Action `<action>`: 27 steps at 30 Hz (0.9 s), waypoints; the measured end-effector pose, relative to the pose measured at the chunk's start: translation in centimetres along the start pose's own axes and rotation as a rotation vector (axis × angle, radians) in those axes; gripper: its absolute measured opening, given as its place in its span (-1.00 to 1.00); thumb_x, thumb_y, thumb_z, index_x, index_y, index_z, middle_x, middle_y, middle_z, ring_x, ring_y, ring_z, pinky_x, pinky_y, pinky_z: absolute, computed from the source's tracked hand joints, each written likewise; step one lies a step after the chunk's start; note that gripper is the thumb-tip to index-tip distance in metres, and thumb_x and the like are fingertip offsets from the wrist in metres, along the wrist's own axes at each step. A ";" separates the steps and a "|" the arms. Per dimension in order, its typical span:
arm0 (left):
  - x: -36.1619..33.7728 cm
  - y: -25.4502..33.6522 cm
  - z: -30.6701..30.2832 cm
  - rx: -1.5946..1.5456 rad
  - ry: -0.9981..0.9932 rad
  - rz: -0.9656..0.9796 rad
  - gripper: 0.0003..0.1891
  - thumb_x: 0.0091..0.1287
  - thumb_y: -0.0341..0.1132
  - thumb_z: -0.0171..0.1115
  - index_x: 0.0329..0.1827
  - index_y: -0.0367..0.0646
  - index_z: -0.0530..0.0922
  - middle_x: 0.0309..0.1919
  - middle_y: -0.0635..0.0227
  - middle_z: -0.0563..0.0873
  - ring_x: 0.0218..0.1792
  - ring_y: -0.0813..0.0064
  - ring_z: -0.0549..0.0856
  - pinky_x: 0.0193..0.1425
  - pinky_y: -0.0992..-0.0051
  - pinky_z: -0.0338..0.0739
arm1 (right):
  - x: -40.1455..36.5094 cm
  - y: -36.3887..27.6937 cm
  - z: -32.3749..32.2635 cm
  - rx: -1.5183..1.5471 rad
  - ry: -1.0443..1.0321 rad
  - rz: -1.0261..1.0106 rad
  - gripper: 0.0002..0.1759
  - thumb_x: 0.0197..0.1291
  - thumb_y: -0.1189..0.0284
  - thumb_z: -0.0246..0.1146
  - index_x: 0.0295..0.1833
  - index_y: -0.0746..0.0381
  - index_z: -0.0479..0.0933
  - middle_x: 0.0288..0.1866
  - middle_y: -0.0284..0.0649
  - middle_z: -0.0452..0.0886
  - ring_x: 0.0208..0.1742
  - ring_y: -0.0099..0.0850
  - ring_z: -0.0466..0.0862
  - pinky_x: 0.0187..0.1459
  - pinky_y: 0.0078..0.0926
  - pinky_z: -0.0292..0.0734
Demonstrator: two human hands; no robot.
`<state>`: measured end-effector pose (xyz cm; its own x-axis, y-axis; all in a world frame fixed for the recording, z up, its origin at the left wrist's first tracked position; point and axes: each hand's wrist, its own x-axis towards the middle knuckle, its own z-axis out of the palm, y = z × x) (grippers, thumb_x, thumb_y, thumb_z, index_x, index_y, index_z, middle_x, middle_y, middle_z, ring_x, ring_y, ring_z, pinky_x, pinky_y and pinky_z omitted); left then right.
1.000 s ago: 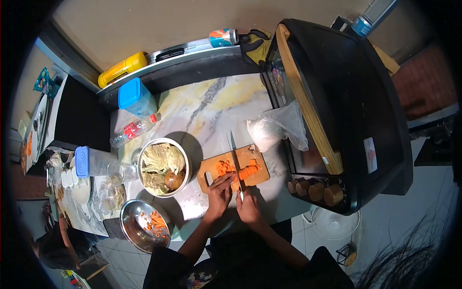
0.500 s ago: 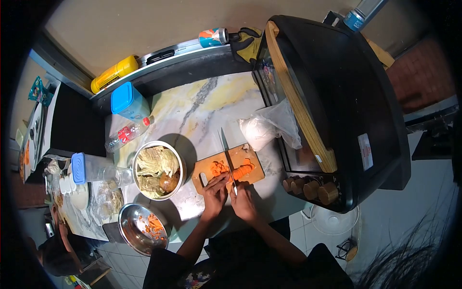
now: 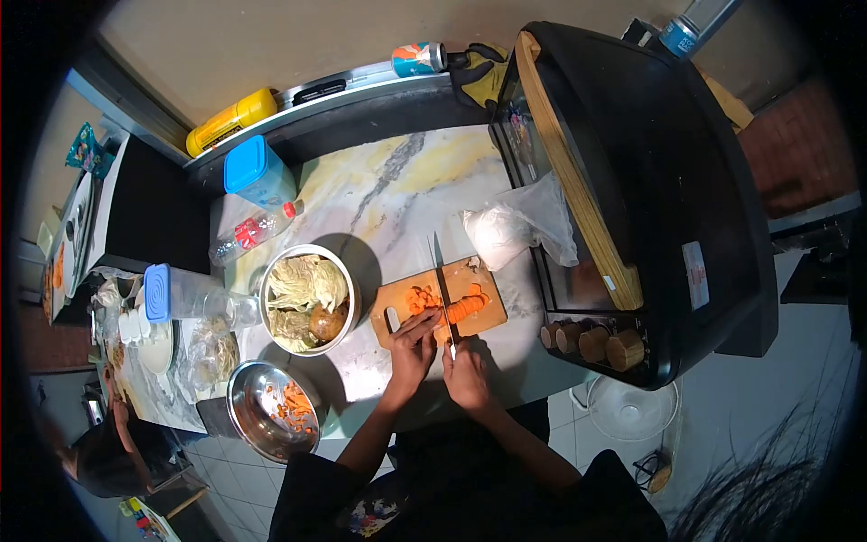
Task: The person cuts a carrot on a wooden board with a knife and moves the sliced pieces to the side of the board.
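Note:
A wooden cutting board point(image 3: 495, 322) lies on the marble counter with orange carrot on it. My right hand point(image 3: 467, 373) is closed around the handle of a knife point(image 3: 443, 287), whose long blade points away from me across the board. My left hand point(image 3: 413, 350) is left of the blade, its fingertips pressed onto the carrot beside the knife. To the blade's right lies a sliced length of carrot point(image 3: 467, 309); small cut carrot pieces point(image 3: 421, 298) are heaped on its left. A small pale scrap sits near the board's far right corner.
Left of the board stands a white pot point(image 3: 354, 318) of cabbage leaves with a brown round vegetable; a steel bowl point(image 3: 244, 417) with carrot scraps is nearer me. A bag of white powder point(image 3: 497, 237) leans by the black oven point(image 3: 668, 199). Another person point(image 3: 117, 452) is far left.
The camera view has shifted, so the scene sits slightly right and higher. My hands stay at the board with the knife among the carrot; its blade angle differs slightly.

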<state>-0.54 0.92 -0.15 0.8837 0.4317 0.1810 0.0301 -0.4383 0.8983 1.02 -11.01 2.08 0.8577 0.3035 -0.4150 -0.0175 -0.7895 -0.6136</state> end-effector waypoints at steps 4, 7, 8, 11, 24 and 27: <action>0.1 0.6 -0.1 0.006 0.006 0.003 -0.69 0.11 -0.70 0.09 -0.10 -0.36 0.67 -0.11 0.01 0.72 0.01 0.11 0.70 0.15 0.34 0.54 | 0.4 0.1 0.0 0.010 -0.008 -0.007 -0.62 0.39 0.22 0.04 -0.11 0.40 0.39 -0.26 0.30 0.57 -0.14 0.28 0.55 -0.08 0.14 0.43; -0.3 0.2 -0.1 0.007 -0.003 -0.006 -0.70 0.11 -0.70 0.10 -0.11 -0.38 0.66 -0.11 0.00 0.72 0.00 0.11 0.70 0.14 0.35 0.55 | 1.0 -0.4 -0.4 0.062 0.073 -0.056 -0.63 0.38 0.23 0.04 -0.13 0.40 0.39 -0.30 0.29 0.58 -0.17 0.26 0.56 -0.11 0.14 0.44; 0.0 0.0 -0.1 0.003 -0.003 0.004 -0.71 0.11 -0.70 0.11 -0.12 -0.38 0.66 -0.11 0.00 0.72 0.00 0.11 0.71 0.13 0.35 0.55 | 1.2 -0.1 0.1 0.031 0.079 -0.063 -0.65 0.38 0.25 0.05 -0.14 0.39 0.39 -0.36 0.26 0.58 -0.21 0.26 0.57 -0.16 0.14 0.45; 0.0 0.2 0.1 0.002 0.020 -0.001 -0.74 0.14 -0.69 0.15 -0.12 -0.38 0.66 -0.11 0.00 0.72 -0.02 0.11 0.71 0.12 0.36 0.55 | 1.2 0.3 0.1 0.010 0.087 -0.122 -0.66 0.37 0.25 0.05 -0.14 0.38 0.39 -0.39 0.25 0.58 -0.25 0.26 0.57 -0.20 0.14 0.45; 0.1 0.5 0.0 -0.010 -0.003 -0.021 -0.78 0.19 -0.64 0.18 -0.10 -0.40 0.65 -0.08 0.02 0.71 -0.02 0.13 0.71 0.13 0.38 0.54 | 0.1 -0.6 -1.3 0.053 0.032 -0.090 -0.66 0.37 0.26 0.04 0.01 0.34 0.38 -0.37 0.29 0.57 -0.26 0.29 0.56 -0.19 0.19 0.42; 0.3 0.5 0.1 0.000 0.028 0.028 -0.83 0.19 -0.59 0.24 -0.15 -0.40 0.66 -0.13 0.03 0.73 -0.08 0.14 0.73 0.05 0.37 0.58 | -0.1 -0.8 -1.8 0.081 0.046 -0.124 -0.67 0.38 0.27 0.03 0.00 0.34 0.38 -0.38 0.28 0.57 -0.27 0.27 0.56 -0.19 0.19 0.42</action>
<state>-0.26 0.76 0.34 0.8709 0.4407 0.2174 0.0050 -0.4503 0.8929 1.85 -11.35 3.78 0.8784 0.3697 -0.3028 0.0499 -0.7011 -0.7113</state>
